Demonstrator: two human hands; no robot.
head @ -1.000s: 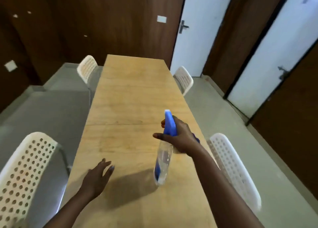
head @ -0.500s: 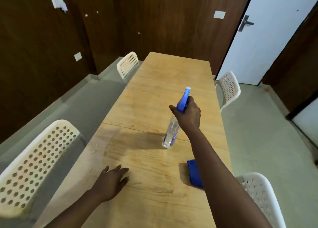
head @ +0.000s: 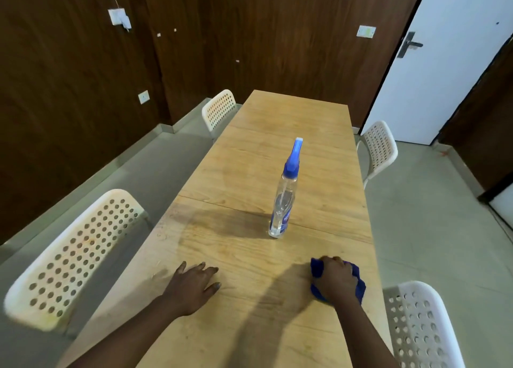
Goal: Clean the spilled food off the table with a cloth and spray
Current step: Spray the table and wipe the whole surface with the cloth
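Observation:
A clear spray bottle (head: 284, 201) with a blue trigger head stands upright on the long wooden table (head: 277, 134), free of both hands. Near the table's right edge my right hand (head: 337, 280) grips a bunched blue cloth (head: 358, 285), fingers curled over it and pressing it onto the wood. My left hand (head: 191, 284) rests flat on the table to the left, fingers spread, holding nothing. A damp, darker patch (head: 219, 223) and small pale crumbs (head: 161, 234) lie on the wood ahead of the left hand.
White perforated chairs stand around the table: one near left (head: 75, 256), one far left (head: 219, 109), one far right (head: 379, 148), one near right (head: 422, 326). Dark wood walls lie behind, and a white door (head: 444, 62) is at the right.
My right hand has set the spray bottle down on the table, let go of it, and drawn back to grip the blue cloth. My left hand stays flat on the table.

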